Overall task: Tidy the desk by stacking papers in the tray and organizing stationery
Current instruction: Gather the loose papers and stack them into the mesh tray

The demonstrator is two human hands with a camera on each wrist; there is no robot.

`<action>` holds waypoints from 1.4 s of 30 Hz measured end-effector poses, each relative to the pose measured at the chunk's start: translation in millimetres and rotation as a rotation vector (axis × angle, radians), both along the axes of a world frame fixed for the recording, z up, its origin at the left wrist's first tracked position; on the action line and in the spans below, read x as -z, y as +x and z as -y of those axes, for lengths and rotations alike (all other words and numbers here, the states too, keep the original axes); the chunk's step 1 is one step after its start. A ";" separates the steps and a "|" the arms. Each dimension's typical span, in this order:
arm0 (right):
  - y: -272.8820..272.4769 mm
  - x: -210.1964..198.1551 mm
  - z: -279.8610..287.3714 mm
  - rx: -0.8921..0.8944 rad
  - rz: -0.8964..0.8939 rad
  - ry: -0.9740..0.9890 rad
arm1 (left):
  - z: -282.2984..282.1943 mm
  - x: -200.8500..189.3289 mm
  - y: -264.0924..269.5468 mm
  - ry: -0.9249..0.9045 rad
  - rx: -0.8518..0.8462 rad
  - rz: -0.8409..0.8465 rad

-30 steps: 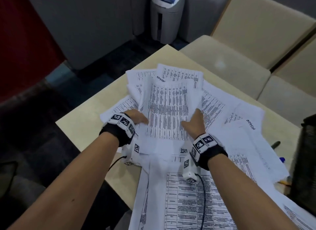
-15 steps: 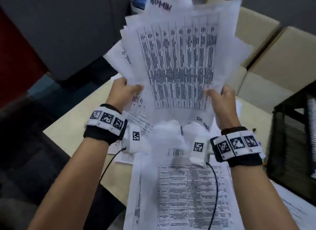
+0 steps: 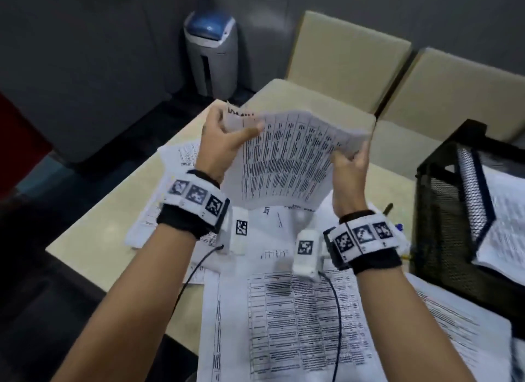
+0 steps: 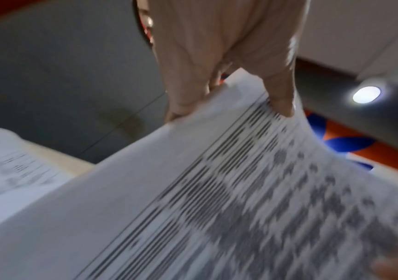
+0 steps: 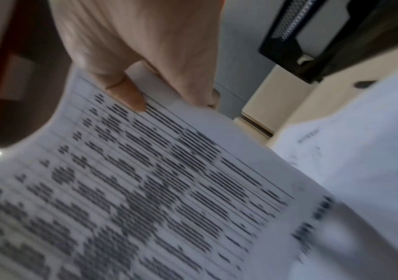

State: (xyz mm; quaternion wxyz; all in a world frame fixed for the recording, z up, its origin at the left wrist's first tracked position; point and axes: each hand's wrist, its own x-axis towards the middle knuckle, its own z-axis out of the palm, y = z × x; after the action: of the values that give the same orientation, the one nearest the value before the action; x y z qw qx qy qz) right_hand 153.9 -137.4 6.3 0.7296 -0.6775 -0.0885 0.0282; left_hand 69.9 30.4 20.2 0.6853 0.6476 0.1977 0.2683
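Bundle of printed sheets (image 3: 287, 160) is up off the desk (image 3: 93, 239) now — a second ago both hands were flat on the pile, gathering it; half a second ago the sheets were fanned high and ragged. Now they've come lower and look squared into one bundle, edges roughly aligned.

Left hand (image 3: 224, 142) clamps the bundle's far-left corner, thumb on the printed face, fingers behind. The left wrist view confirms it: thumb (image 4: 279, 98) on top, fingers curled under the edge. Right hand (image 3: 348, 168) pinches the right edge the same way, thumb (image 5: 126, 92) pressing the face. Both grips closed on the paper, nothing slack.

Bundle hangs in the air between the hands, above the loose sheets (image 3: 298, 310) left on the desk, bowed a little in the middle.

The black mesh tray (image 3: 443, 225) sits to the right, near the right wrist, and already has paper in it. Pens (image 3: 387, 208) lie beside it, partly hidden, untouched.

My read — gather step is done for this batch, next is a swing right into the tray. Risk: the bundle is floppy, so a loose inner sheet could slide out on the way. Plenty of paper left on the desk; stationery not started.
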 end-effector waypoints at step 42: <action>53.7 -64.6 314.1 0.563 0.004 -0.450 | 304.3 -43.2 113.2 0.317 0.451 -0.117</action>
State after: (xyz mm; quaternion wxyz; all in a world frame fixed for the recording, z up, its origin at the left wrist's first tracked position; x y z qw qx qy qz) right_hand 207.6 -451.5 70.8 0.5413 -0.8190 0.1086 -0.1565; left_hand 183.1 -274.0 63.4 0.6054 0.7886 0.0435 0.0990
